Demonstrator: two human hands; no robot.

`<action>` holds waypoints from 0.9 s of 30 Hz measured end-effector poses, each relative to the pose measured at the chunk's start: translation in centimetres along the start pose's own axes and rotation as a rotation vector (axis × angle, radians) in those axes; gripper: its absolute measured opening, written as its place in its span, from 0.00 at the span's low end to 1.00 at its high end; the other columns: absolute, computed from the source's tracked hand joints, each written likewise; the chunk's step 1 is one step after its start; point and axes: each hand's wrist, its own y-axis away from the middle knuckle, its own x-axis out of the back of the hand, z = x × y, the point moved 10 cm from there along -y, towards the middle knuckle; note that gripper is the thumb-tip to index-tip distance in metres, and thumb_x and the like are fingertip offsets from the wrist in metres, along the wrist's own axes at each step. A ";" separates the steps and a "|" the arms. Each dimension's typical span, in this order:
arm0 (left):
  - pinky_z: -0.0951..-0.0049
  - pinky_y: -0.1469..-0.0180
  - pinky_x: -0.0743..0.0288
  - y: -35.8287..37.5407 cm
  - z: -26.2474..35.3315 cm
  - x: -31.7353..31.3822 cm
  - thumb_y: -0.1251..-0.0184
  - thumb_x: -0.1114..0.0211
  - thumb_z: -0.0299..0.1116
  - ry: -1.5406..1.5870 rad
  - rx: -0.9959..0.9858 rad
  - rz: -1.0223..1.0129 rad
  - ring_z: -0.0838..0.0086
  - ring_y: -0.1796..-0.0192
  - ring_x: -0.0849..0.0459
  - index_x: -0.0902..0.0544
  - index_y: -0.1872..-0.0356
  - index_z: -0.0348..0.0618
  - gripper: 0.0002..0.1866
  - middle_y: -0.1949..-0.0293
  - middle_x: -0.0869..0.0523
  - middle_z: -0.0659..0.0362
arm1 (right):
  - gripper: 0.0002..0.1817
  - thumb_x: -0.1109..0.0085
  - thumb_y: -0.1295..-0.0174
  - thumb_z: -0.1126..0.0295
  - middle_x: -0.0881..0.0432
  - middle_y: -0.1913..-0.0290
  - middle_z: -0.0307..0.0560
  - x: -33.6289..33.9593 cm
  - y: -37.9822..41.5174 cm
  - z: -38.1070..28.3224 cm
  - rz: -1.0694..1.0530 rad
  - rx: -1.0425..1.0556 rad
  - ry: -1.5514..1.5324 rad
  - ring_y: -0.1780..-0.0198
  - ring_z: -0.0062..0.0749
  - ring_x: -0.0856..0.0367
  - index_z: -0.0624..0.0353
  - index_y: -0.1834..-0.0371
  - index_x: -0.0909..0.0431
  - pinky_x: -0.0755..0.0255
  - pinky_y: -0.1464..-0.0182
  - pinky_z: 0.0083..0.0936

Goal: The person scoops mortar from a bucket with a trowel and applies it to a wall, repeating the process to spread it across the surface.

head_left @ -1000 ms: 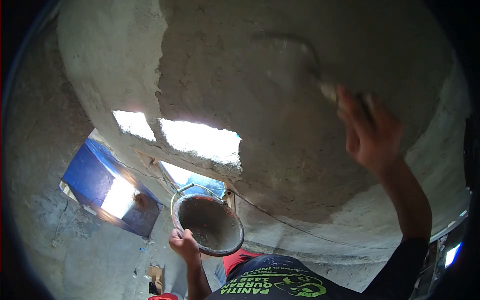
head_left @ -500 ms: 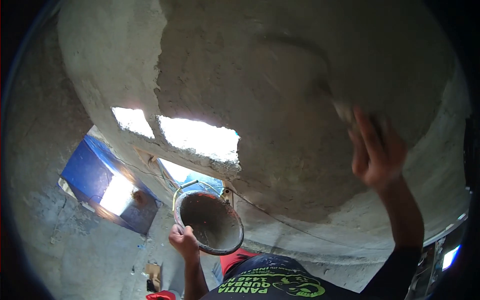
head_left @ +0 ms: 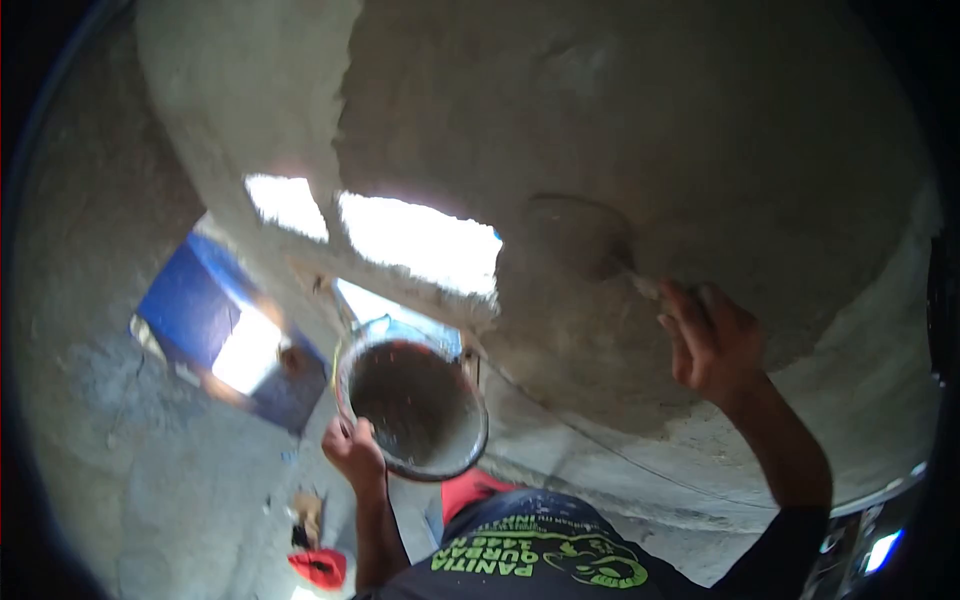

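Note:
My left hand [head_left: 355, 450] grips the rim of a round dark bucket [head_left: 477, 440], which is tilted so that its inside faces me. Grey material coats the inside. My right hand [head_left: 715, 345] is closed on the pale handle of a trowel [head_left: 585, 235]. The trowel's blade is blurred and lies close to or against the dark, damp-looking plaster on the wall [head_left: 480, 110]; whether it touches cannot be made out.
Two bright openings [head_left: 425, 240] pierce the wall left of the trowel. A cable [head_left: 570, 420] runs along the wall's lower part. At the left is a blue-sided opening [head_left: 190, 295]. A red item [head_left: 320, 568] lies on the floor.
My right hand and the trowel have moved down and left over the plaster. The bucket has shifted slightly up in view with my left hand still on its rim. The whole view has shifted too.

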 end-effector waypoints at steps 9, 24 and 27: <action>0.75 0.70 0.44 -2.0 8.1 2.5 0.50 0.39 0.21 0.059 -0.137 0.038 0.84 0.74 0.38 0.34 0.80 0.41 0.11 0.79 0.34 0.70 | 0.22 0.30 0.37 0.75 0.14 0.60 0.49 -10.7 5.4 -5.1 -0.376 -0.847 -1.402 0.61 0.19 0.20 0.59 0.38 0.18 0.27 0.56 0.21; 0.73 0.78 0.54 -2.2 12.8 -0.2 0.50 0.41 0.20 0.014 -0.498 0.064 0.86 0.78 0.47 0.45 0.83 0.44 0.18 0.85 0.43 0.70 | 0.11 0.40 0.32 0.65 0.13 0.66 0.58 -13.6 -6.9 -17.4 -0.884 0.167 -0.773 0.61 0.49 0.11 0.62 0.59 0.14 0.19 0.51 0.47; 0.73 0.78 0.53 -2.7 11.6 0.4 0.50 0.41 0.20 0.051 -0.458 0.088 0.86 0.78 0.46 0.44 0.83 0.44 0.18 0.85 0.42 0.70 | 0.14 0.40 0.30 0.65 0.12 0.68 0.59 -14.0 -6.2 -14.5 -0.766 0.064 -0.830 0.64 0.49 0.09 0.65 0.66 0.13 0.16 0.56 0.42</action>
